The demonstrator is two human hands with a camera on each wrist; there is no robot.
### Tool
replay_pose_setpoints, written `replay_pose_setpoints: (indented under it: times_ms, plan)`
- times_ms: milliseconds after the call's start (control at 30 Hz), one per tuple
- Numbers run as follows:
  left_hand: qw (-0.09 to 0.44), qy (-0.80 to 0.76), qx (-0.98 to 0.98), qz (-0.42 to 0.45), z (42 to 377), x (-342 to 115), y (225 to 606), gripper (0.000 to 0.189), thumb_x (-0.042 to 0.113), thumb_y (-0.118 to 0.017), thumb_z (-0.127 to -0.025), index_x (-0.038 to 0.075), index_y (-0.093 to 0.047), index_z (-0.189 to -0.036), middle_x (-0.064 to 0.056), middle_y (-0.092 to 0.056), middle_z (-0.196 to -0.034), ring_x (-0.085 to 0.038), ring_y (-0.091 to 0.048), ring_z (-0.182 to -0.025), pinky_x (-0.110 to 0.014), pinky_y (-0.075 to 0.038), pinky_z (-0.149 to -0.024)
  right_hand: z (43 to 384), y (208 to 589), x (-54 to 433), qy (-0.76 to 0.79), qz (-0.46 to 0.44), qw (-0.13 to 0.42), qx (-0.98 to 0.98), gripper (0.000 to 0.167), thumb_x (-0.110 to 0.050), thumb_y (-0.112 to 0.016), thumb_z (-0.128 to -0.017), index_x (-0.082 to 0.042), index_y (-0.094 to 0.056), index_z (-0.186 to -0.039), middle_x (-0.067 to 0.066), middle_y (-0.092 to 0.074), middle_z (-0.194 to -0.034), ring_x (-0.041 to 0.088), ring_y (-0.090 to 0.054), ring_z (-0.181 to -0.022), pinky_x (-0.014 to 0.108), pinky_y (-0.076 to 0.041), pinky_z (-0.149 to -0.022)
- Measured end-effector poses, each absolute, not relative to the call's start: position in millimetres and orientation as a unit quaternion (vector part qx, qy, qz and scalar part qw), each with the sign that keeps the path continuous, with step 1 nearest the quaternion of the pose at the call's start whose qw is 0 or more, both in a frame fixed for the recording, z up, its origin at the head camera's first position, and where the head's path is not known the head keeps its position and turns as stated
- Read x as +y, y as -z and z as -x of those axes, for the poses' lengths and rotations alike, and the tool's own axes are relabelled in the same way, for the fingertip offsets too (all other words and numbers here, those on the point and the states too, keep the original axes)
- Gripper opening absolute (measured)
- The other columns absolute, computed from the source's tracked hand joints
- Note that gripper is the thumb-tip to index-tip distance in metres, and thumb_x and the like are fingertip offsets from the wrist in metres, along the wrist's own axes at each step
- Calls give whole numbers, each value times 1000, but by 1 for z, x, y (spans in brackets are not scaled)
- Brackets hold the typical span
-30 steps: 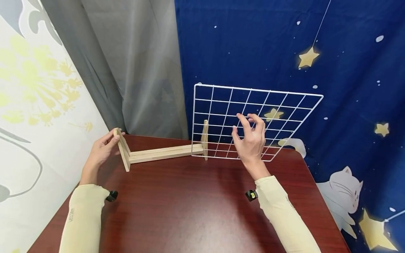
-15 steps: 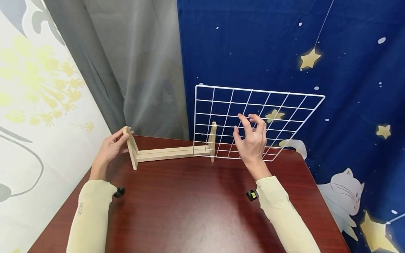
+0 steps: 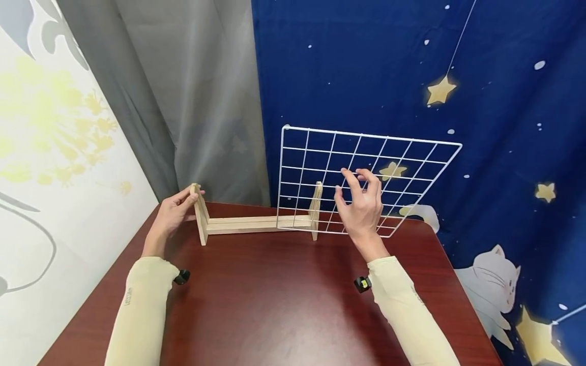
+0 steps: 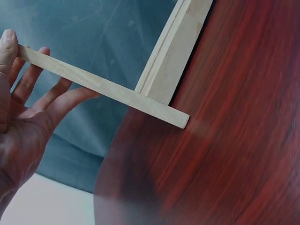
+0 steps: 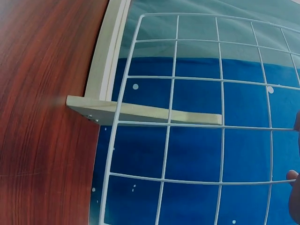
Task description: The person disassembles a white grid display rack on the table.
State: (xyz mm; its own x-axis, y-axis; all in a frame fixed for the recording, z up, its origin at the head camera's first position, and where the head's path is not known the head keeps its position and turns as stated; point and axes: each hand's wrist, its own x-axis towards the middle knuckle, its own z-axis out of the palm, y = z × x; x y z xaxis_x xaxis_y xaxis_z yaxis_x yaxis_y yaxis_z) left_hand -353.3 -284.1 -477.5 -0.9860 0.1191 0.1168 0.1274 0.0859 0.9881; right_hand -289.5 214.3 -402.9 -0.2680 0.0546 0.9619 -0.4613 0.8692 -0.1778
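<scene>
In the head view my left hand [image 3: 173,212] pinches the top of the left upright of a pale wooden stand [image 3: 249,224]. Two uprights and a grooved crossbar make up this stand, which sits at the table's back. The left wrist view shows the thumb on one side of the upright [image 4: 103,85] and fingers on the other. A white wire grid panel [image 3: 316,152] is held up, tilted, by my right hand [image 3: 363,206], whose fingers curl at its wires. Through the panel's mesh the stand's right upright [image 5: 145,111] is visible. Only a little of the right hand enters the right wrist view.
The stand rests on a glossy reddish-brown table [image 3: 270,290]. Behind it hang a grey curtain [image 3: 215,101] and a blue star-patterned curtain [image 3: 366,66]. A white patterned wall covering [image 3: 59,218] runs along the left side.
My left hand has slid the wooden stand to the right, so its right upright lies farther behind the wire grid panel. The right hand and the panel have barely moved.
</scene>
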Motion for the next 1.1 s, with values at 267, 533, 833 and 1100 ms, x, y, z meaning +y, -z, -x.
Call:
replay_pose_setpoints:
  times_ms: [267, 533, 833, 1100]
  plan:
    - [-6, 669, -739, 74, 351, -253, 463, 51, 28, -64, -107, 17, -54, -156, 15, -74, -129, -10, -65, -125, -42, -66, -89, 290, 409, 219, -211, -125, 590, -769, 46, -18, -79, -89, -24, -72, -134, 18, -63, -129, 32, -66, -111, 41, -60, -69]
    - [-34, 671, -738, 69, 367, -217, 458, 57, 32, -62, -108, 18, -46, -161, -18, -52, -159, -37, -49, -148, -50, -60, -100, 292, 407, 227, -207, -119, 595, -767, 47, -16, -79, -88, -26, -73, -134, 17, -64, -129, 32, -67, -112, 42, -58, -65]
    - [-37, 678, -730, 78, 381, -198, 457, 60, 30, -62, -108, 11, -43, -162, -20, -50, -160, -39, -45, -151, -58, -57, -102, 295, 403, 232, -213, -104, 603, -762, 46, -16, -76, -89, -27, -73, -133, 17, -65, -129, 31, -67, -111, 46, -58, -66]
    - [-46, 688, -720, 77, 384, -187, 457, 58, 27, -61, -109, 12, -43, -162, -20, -50, -160, -39, -45, -151, -64, -52, -105, 295, 405, 234, -207, -96, 602, -766, 49, -15, -77, -88, -28, -72, -134, 16, -65, -130, 31, -67, -111, 46, -56, -62]
